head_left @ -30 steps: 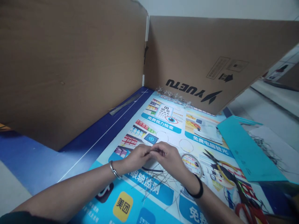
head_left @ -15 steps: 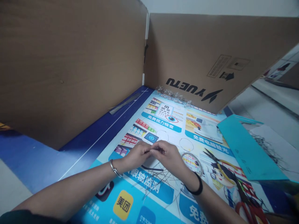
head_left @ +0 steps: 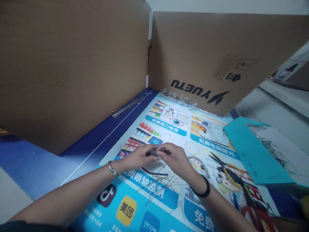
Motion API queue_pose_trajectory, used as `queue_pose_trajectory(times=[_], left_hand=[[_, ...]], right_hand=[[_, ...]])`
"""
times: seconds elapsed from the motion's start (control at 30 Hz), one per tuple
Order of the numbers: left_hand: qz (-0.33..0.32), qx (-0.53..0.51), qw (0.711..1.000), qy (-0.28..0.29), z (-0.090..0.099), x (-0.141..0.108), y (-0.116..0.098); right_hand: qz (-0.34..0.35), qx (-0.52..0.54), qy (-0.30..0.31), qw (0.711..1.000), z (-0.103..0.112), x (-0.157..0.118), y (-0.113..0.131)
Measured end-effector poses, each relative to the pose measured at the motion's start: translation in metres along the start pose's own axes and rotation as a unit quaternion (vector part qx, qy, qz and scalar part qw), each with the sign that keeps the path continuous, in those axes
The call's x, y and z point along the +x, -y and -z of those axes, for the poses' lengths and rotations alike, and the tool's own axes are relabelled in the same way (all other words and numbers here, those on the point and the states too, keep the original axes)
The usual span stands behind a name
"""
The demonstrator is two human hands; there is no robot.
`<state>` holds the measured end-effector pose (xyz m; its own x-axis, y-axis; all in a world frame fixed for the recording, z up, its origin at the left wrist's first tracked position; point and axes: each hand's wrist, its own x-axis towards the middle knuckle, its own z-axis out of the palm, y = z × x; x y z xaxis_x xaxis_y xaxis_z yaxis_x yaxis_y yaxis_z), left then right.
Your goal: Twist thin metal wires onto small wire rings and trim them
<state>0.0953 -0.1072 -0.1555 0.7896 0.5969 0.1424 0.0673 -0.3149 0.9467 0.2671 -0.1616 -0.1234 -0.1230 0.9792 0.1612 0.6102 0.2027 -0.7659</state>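
My left hand [head_left: 142, 157], with a silver bracelet at the wrist, is closed with thumb and fingers around a small dark thing too blurred to name. Touching its fingertips, my right hand [head_left: 172, 158] pinches at the same spot, a black band on its wrist. Thin wire pieces [head_left: 166, 185] lie scattered on the printed sheet [head_left: 145, 206] just below both hands. A dark curved strip [head_left: 154, 173] rests under them. Thin wire rings [head_left: 191, 148] lie beyond the hands, and a thicker coil [head_left: 198, 166] sits beside my right wrist.
Cardboard panels [head_left: 193, 48] stand at the left and back. Tangled wire [head_left: 178, 96] lies along the back panel. Red-handled scissors [head_left: 253, 206] and yellow-handled pliers [head_left: 224, 164] are at the right, near a turquoise folder [head_left: 258, 154] with more wire [head_left: 275, 151]. Flat strips [head_left: 127, 108] lie at the left panel.
My left hand has shifted slightly left and its thumb and fingers have parted, showing the dark thing between them. My right hand stays at its fingertips. The view has shifted slightly.
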Motion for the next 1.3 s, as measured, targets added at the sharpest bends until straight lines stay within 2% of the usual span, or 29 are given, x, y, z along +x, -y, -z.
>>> queue_pose_trajectory(times=[0.17,0.33,0.53,0.67,0.83,0.93,1.0,1.03,1.17,1.23,1.3], left_hand=[[0.038,-0.028,0.998,-0.053,0.007,0.0,-0.001],[0.058,-0.013,0.996,-0.069,0.007,0.0,0.003],[0.013,-0.025,0.999,0.037,0.0,0.004,-0.015],[0.025,-0.024,0.998,0.058,-0.012,0.014,-0.033],[0.046,0.065,0.993,0.084,-0.035,0.041,-0.053],[0.06,0.126,0.987,0.082,-0.052,0.06,-0.063],[0.066,0.152,0.983,0.084,-0.062,0.073,-0.068],[0.064,0.156,0.982,0.083,-0.066,0.078,-0.069],[0.038,0.13,0.985,0.107,-0.083,0.098,-0.074],[0.031,0.105,0.984,0.138,-0.092,0.105,-0.076],[0.03,0.077,0.984,0.159,-0.102,0.11,-0.078]], right_hand=[[-0.01,-0.012,-0.005,1.0,0.001,0.001,-0.006],[-0.02,-0.027,-0.002,0.999,0.001,0.002,-0.007],[-0.009,-0.002,-0.015,1.0,0.012,-0.002,0.004],[-0.03,0.043,-0.012,0.999,0.026,-0.011,0.009],[-0.041,0.095,-0.079,0.992,0.046,-0.031,-0.004],[-0.056,0.044,-0.091,0.993,0.067,-0.048,-0.017],[-0.105,-0.07,-0.093,0.988,0.09,-0.065,-0.023],[-0.153,-0.165,-0.097,0.97,0.103,-0.075,-0.026],[-0.254,-0.273,-0.109,0.921,0.149,-0.128,-0.031],[-0.306,-0.31,-0.082,0.896,0.159,-0.155,-0.034],[-0.353,-0.334,-0.047,0.873,0.158,-0.18,-0.039]])
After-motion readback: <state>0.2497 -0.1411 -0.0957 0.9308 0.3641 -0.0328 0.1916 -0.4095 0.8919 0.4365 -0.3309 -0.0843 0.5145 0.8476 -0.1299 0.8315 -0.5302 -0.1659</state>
